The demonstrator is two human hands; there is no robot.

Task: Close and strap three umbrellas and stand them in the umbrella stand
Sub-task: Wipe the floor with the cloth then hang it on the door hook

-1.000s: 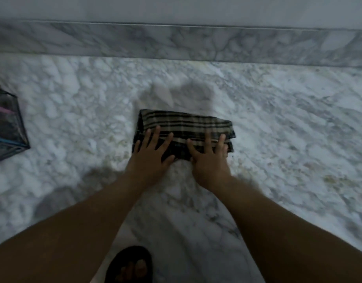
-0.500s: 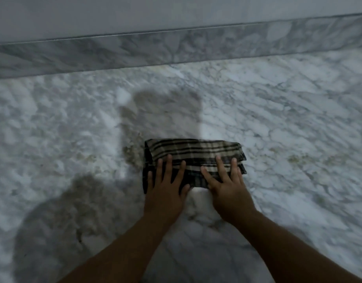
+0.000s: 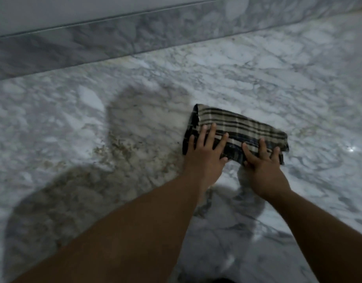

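- A folded plaid cloth (image 3: 237, 127), striped dark and beige, lies flat on the marble floor (image 3: 278, 78), at about two o'clock from the middle of the view.
- The left hand (image 3: 204, 154) rests palm down on the cloth's near left part, fingers straight and spread, fingertips reaching toward twelve o'clock. It pinches nothing; the fingers lie flat on the fabric.
- The right hand (image 3: 261, 162) presses on the cloth's near right edge, fingers straight and spread apart, likewise curled round nothing.
- The two hands sit close beside each other but apart, with a strip of cloth showing between them.
- The cloth's left end, at about eleven o'clock from the left hand, shows stacked folded layers with a dark edge.
- No umbrella and no umbrella stand shows in this view, so their place cannot be told.
- A marble skirting (image 3: 94, 43) runs across the top of the view, from nine o'clock rising toward one o'clock, where floor meets wall.
- A soft shadow (image 3: 74, 201) falls on the floor at eight o'clock from the cloth.
- No brand, label or readable writing shows on the cloth or the floor.
- The picture is dim and a little blurred.
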